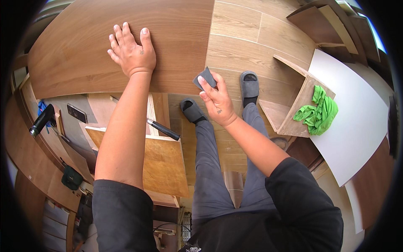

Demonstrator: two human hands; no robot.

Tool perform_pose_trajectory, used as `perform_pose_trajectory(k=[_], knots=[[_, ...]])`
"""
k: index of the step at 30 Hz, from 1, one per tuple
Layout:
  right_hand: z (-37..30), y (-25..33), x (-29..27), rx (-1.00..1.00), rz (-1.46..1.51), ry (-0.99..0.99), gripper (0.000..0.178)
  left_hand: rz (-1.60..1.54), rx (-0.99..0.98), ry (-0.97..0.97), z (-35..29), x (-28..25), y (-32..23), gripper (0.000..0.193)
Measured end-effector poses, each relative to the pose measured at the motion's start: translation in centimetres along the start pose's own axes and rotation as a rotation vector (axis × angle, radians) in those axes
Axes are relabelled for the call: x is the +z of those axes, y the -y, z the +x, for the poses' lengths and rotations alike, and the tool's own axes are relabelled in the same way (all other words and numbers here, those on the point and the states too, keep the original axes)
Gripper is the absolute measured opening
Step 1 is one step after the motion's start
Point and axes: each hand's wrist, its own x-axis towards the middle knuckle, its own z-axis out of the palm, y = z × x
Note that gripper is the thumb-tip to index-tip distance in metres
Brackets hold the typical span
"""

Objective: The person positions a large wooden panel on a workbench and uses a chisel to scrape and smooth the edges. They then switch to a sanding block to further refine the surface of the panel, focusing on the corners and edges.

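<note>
Partly hidden, the small dark grey sanding pad [205,78] shows only its upper corner; the right hand [217,101] pinches it between thumb and fingertips at the near right edge of the smooth wood-grain panel [84,50]. The left hand [132,50] lies flat on that panel, fingers slightly spread (palm unseen). A crumpled green cloth [317,111] sits in an open wooden box [289,122].

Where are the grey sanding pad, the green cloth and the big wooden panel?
grey sanding pad [205,77], head view, its flat face above the fingers.
green cloth [320,112], head view, middle of the crumpled heap.
wooden panel [84,50], head view, bare surface left of the hand.
</note>
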Motion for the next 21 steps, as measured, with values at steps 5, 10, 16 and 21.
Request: perform_pose_trajectory(k=[5,10,16,21], knots=[[4.5,-0.3,-2.4,0.044,0.023,-0.078,0.038,-0.005,-0.018,0.017,-0.1,-0.2,0.1,0.070],[12.5,-3.7,-4.9,-0.240,-0.230,-0.093,0.039,0.007,-0.015,0.018,0.0,-0.1,0.3,0.070],[13.9,-4.3,-6.4,-0.395,-0.454,0.028,0.042,0.014,-0.001,0.007,0.0,0.0,0.1,0.068],[13.2,-4.2,-5.8,-0.407,-0.387,0.097,0.050,0.023,-0.030,0.027,-0.1,-0.4,-0.1,0.068]])
